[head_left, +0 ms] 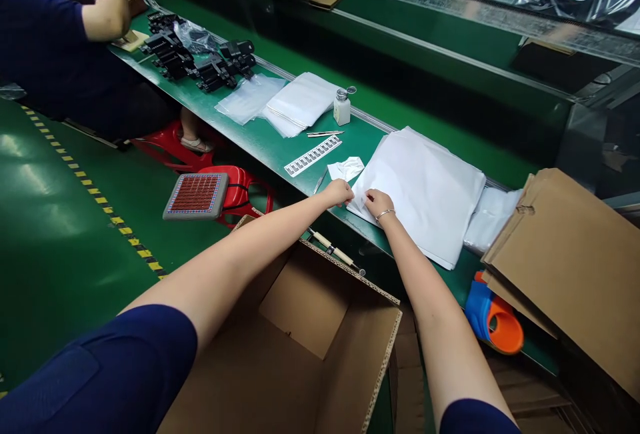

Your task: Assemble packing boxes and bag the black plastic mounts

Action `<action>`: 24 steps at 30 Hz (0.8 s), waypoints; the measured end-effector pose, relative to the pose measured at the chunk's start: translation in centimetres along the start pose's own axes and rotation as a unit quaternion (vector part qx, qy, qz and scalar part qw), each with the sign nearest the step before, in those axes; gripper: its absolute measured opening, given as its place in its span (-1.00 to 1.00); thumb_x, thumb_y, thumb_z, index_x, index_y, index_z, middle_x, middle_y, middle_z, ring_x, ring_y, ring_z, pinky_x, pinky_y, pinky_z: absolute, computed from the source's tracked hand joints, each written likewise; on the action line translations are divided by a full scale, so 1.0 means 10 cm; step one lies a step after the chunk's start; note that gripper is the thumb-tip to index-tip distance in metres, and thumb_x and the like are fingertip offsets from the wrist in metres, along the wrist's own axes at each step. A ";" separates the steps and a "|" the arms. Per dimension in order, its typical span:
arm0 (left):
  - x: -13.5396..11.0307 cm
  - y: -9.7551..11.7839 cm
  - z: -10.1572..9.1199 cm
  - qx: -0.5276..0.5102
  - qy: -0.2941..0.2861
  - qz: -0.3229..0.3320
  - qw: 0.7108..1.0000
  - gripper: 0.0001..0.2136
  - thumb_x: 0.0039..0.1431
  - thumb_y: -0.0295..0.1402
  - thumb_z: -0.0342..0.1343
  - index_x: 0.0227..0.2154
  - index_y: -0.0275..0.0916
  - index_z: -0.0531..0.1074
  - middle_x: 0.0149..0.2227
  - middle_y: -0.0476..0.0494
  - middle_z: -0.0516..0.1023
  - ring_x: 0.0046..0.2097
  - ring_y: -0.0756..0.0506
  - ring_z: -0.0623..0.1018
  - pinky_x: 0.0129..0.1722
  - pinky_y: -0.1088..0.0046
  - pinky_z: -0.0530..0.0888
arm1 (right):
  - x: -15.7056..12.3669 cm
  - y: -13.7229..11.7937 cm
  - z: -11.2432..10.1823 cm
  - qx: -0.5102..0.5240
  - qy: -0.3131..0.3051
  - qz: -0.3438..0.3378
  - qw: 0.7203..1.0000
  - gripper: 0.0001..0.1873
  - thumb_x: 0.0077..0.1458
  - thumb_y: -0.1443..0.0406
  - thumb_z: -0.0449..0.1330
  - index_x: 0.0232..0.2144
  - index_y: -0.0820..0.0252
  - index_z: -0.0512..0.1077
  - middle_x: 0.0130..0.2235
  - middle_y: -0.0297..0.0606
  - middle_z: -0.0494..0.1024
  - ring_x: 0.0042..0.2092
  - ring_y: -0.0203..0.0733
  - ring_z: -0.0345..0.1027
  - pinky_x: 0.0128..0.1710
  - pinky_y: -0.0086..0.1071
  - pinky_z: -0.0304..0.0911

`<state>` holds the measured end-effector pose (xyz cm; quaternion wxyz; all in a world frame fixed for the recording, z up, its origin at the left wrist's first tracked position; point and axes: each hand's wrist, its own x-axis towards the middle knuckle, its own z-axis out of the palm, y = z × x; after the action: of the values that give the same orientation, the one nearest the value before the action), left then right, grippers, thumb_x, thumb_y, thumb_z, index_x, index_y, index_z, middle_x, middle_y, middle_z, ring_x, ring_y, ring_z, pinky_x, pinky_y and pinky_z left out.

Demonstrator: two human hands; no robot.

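left hand (341, 193) at left edge of white sheet stack (425, 187), right hand (379, 203) over its near-left part, fingers curled, cannot tell if gripping anything, stack on green bench (363, 141), beside crumpled white piece (346, 168)

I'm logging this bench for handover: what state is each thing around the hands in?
Large white stack: lying flat
Left hand: fingers curled
Right hand: fingers bent, over the stack
Small white piece: creased
Printed strip: flat
Bottle: upright, lid raised
Cardboard box: open on top
Brown cardboard: stacked
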<state>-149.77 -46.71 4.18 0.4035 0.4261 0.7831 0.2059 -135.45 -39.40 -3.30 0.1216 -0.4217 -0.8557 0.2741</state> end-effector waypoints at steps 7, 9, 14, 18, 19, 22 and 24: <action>0.00 0.05 0.01 0.054 0.047 0.031 0.997 -0.80 0.09 -0.39 0.12 -0.61 -0.29 0.41 -0.51 -0.17 0.56 -0.44 -0.06 0.56 -0.40 0.49 0.46 | -0.01 0.03 0.03 0.031 0.013 -0.001 0.999 -0.84 0.01 0.39 0.06 -0.46 0.15 0.45 -0.32 -0.28 0.53 -0.31 -0.20 0.31 -0.37 -0.42 0.09; 0.00 0.05 0.03 0.063 0.044 0.038 0.996 -0.74 0.11 -0.34 0.12 -0.65 -0.29 0.39 -0.53 -0.18 0.55 -0.44 -0.07 0.56 -0.39 0.49 0.47 | 0.00 0.04 0.04 0.037 0.016 -0.002 0.999 -0.84 0.00 0.39 0.06 -0.46 0.14 0.45 -0.32 -0.29 0.53 -0.31 -0.20 0.30 -0.38 -0.42 0.10; 0.02 0.02 0.06 0.070 0.019 0.046 0.996 -0.80 0.06 -0.44 0.11 -0.64 -0.30 0.42 -0.56 -0.15 0.54 -0.49 -0.04 0.53 -0.44 0.51 0.45 | 0.00 0.06 0.06 0.050 0.023 -0.003 0.999 -0.85 -0.02 0.40 0.07 -0.48 0.14 0.44 -0.34 -0.29 0.52 -0.32 -0.20 0.29 -0.37 -0.41 0.10; 0.03 0.01 0.06 0.072 0.009 0.051 0.996 -0.85 0.02 -0.52 0.10 -0.62 -0.30 0.43 -0.57 -0.12 0.53 -0.50 -0.02 0.52 -0.51 0.55 0.41 | 0.00 0.07 0.07 0.065 0.028 -0.004 0.997 -0.85 -0.03 0.39 0.07 -0.48 0.14 0.44 -0.33 -0.28 0.52 -0.31 -0.19 0.30 -0.36 -0.40 0.11; 0.04 0.01 0.06 0.073 0.008 0.052 0.996 -0.85 0.01 -0.53 0.09 -0.62 -0.30 0.43 -0.57 -0.11 0.52 -0.50 -0.01 0.51 -0.52 0.56 0.40 | 0.00 0.07 0.08 0.070 0.030 -0.004 0.997 -0.85 -0.03 0.38 0.07 -0.49 0.14 0.44 -0.34 -0.27 0.52 -0.31 -0.19 0.30 -0.35 -0.40 0.11; 0.05 -0.01 0.07 0.078 0.006 0.050 0.996 -0.89 0.02 -0.54 0.09 -0.57 -0.31 0.45 -0.57 -0.09 0.51 -0.49 -0.01 0.52 -0.53 0.58 0.38 | 0.00 0.08 0.09 0.086 0.037 -0.005 0.996 -0.86 -0.04 0.38 0.07 -0.50 0.13 0.43 -0.35 -0.28 0.52 -0.32 -0.18 0.29 -0.35 -0.39 0.12; 0.06 -0.03 0.07 0.086 0.005 0.047 0.995 -0.90 0.02 -0.55 0.09 -0.53 -0.30 0.46 -0.57 -0.07 0.51 -0.48 -0.01 0.52 -0.52 0.58 0.39 | 0.00 0.10 0.09 0.100 0.043 -0.007 0.994 -0.86 -0.06 0.38 0.07 -0.51 0.13 0.43 -0.36 -0.28 0.52 -0.33 -0.18 0.29 -0.33 -0.38 0.14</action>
<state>-149.52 -46.36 3.30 0.3518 0.4944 0.7789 0.1588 -135.19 -39.26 -4.58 0.2018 -0.4128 -0.8209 0.3392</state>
